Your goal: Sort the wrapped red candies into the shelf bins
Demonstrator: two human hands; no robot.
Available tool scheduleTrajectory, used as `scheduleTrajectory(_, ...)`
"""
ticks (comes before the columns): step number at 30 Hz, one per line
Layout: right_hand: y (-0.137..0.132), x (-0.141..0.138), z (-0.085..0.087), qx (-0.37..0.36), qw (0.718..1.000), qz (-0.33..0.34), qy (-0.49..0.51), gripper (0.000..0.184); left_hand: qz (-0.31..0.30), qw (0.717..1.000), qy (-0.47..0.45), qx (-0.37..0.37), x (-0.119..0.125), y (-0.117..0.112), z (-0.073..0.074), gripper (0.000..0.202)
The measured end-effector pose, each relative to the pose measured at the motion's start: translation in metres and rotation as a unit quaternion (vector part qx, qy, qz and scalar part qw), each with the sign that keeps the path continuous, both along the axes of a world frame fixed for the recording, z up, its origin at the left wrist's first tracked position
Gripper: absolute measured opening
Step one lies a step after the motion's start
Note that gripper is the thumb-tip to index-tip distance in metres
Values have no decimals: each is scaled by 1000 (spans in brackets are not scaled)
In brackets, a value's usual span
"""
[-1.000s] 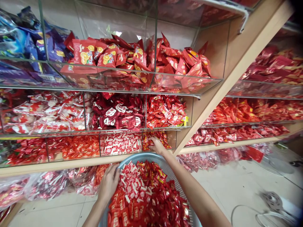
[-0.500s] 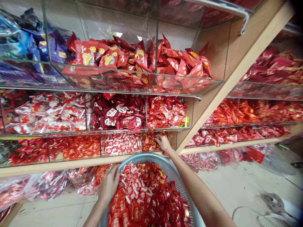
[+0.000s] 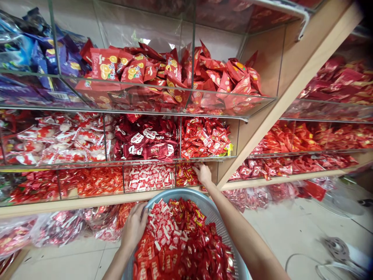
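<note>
A blue-grey plastic basket (image 3: 215, 208) with perforated sides stands low in front of the shelves, filled with several sorts of wrapped candies (image 3: 171, 237) in red, dark red and white-and-red. My left hand (image 3: 135, 224) grips its left rim, fingers curled over the edge. Inside the bottom-row compartment at the right end, my right hand (image 3: 203, 174) is down among small red-and-yellow wrapped candies (image 3: 185, 177). Its fingers are curled and partly hidden; whether a candy is between them does not show.
Glass dividers and glass shelf edges (image 3: 163, 114) part the candy compartments above. A slanting wooden post (image 3: 247, 147) rises right of my right hand. Plastic bags of candy (image 3: 62, 227) lie under the bottom shelf. A white device with a cable (image 3: 338, 249) lies on the tiled floor.
My right hand has shifted slightly to the right within the candy compartment, and its fingers have changed pose. My left hand and the basket stay in place.
</note>
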State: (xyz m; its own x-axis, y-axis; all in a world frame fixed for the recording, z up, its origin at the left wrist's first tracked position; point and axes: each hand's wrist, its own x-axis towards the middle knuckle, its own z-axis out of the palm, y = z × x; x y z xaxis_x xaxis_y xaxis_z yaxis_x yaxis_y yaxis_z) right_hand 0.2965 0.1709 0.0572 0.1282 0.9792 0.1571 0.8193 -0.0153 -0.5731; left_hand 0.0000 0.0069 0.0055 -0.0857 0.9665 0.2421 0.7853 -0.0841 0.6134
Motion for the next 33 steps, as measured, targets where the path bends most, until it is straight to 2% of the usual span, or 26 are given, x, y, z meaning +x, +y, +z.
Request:
scheduleTrajectory(5, 3, -18, -10, 18, 994, 71, 77, 28, 0, 1000, -3, -2, 1, 0, 1, 33)
scheduleTrajectory(7, 2, -25, -15, 6, 994, 83, 77, 30, 2, 1000, -3, -10, 1, 0, 2, 34)
scheduleTrajectory(14, -6, -28, -16, -65, 996, 27, -50, 25, 1, 1000, 2, -18, 0, -1, 2, 34)
scheduleTrajectory(17, -6, -31, -17, -96, 993, 7, -73, 28, 0, 1000, 0, -8, 0, -1, 1, 34)
scheduleTrajectory(23, -3, -42, -23, -96, 992, -2, -79, 29, -7, 1000, -8, -10, 1, -1, 3, 34)
scheduleTrajectory(26, -4, -41, -18, -83, 996, 3, -43, 28, -8, 1000, -9, -1, 1, -1, 3, 34)
scheduleTrajectory(29, -11, -31, -4, -6, 1000, 15, 14, 27, -7, 1000, -6, -3, 1, 0, 2, 34)
scheduleTrajectory(31, -23, -21, 8, 39, 997, 43, 53, 26, -8, 1000, -3, -5, 1, 0, 2, 34)
scheduleTrajectory(33, -41, -11, 19, 46, 990, 100, 84, 25, -9, 1000, -1, -4, 1, 0, 2, 34)
